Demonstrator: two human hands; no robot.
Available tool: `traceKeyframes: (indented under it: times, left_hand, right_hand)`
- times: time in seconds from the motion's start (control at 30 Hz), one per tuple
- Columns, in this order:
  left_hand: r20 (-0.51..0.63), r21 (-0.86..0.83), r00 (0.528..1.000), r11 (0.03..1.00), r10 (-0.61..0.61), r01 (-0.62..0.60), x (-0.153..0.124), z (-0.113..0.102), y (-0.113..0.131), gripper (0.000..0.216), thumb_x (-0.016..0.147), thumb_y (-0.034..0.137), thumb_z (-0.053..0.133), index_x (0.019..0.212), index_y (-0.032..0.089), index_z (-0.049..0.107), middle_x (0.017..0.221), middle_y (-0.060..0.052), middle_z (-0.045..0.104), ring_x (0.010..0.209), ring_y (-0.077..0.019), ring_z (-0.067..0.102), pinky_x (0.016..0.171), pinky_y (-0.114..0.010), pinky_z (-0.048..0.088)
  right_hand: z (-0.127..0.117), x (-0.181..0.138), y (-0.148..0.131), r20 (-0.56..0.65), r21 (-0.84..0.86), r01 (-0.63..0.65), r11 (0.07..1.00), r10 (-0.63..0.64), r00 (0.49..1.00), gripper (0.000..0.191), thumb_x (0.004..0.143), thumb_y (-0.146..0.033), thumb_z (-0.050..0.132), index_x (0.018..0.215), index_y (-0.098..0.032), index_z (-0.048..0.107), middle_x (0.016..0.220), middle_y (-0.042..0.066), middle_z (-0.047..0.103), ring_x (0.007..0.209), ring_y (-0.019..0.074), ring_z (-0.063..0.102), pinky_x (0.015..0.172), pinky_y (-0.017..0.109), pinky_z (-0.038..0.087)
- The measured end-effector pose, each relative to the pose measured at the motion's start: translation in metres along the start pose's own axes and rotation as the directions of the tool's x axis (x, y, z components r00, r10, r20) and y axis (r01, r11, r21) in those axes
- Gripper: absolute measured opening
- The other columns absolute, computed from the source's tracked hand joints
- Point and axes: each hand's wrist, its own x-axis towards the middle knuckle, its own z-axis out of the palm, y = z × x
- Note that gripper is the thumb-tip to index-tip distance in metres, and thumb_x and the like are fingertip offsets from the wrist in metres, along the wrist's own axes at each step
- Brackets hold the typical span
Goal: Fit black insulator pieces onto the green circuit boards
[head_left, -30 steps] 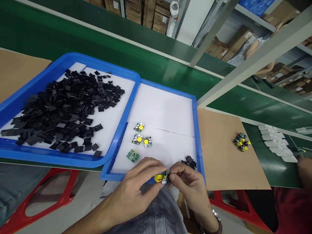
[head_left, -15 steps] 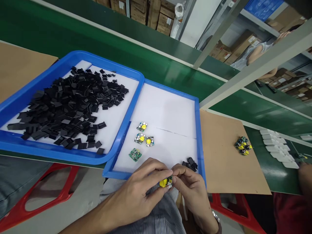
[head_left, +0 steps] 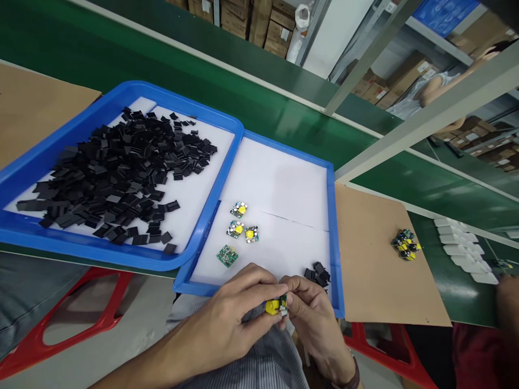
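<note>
Circuit board point(head_left: 275, 307) between both hands point(head_left: 245, 309)

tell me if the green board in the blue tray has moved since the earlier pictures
No: the green board keeps its place within the blue tray; the whole view shifted.

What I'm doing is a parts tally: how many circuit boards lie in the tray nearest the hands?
4: the back board, the left board and right board just below it, and the green board nearest the left hand, which may hide more.
</note>
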Motion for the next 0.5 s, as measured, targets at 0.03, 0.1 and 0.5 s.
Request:
traceKeyframes:
  times: [0.03, 0.1, 0.5]
  left_hand:
    - [0.0, 0.006, 1.0, 1.0, -0.002, 0.002, -0.001, 0.0, 0.001, 0.057, 0.1, 0.005, 0.059, 0.147, 0.037, 0.054, 0.123, -0.003, 0.061, 0.115, -0.0156, 0.062, 0.1, -0.032, 0.056]
    - [-0.003, 0.026, 1.0, 1.0, 0.0, 0.001, -0.002, -0.001, 0.002, 0.057, 0.1, 0.005, 0.058, 0.148, 0.036, 0.054, 0.121, -0.003, 0.061, 0.114, -0.0161, 0.061, 0.1, -0.033, 0.056]
    - [-0.09, -0.168, 0.989, 0.98, -0.118, 0.102, 0.005, -0.001, -0.011, 0.044, 0.093, 0.018, 0.074, 0.134, 0.033, 0.07, 0.114, -0.002, 0.072, 0.108, -0.0174, 0.068, 0.096, -0.032, 0.057]
  right_hand:
    - [0.0, 0.0, 0.0, -0.002, -0.005, 0.004, 1.0, -0.004, 1.0, 0.013, 0.088, -0.032, 0.084, 0.092, -0.02, 0.082, 0.076, 0.001, 0.069, 0.059, 0.0102, 0.064, 0.054, 0.019, 0.057]
    - [0.0, 0.001, -0.002, -0.01, -0.046, 0.032, 0.998, -0.032, 0.999, 0.01, 0.09, -0.028, 0.083, 0.095, -0.02, 0.082, 0.08, 0.002, 0.071, 0.061, 0.0104, 0.066, 0.057, 0.02, 0.059]
    - [0.0, -0.001, -0.006, -0.055, -0.15, 0.103, 0.983, -0.112, 0.992, 0.016, 0.092, -0.025, 0.082, 0.107, -0.025, 0.083, 0.087, 0.002, 0.078, 0.072, 0.0139, 0.074, 0.071, 0.026, 0.065]
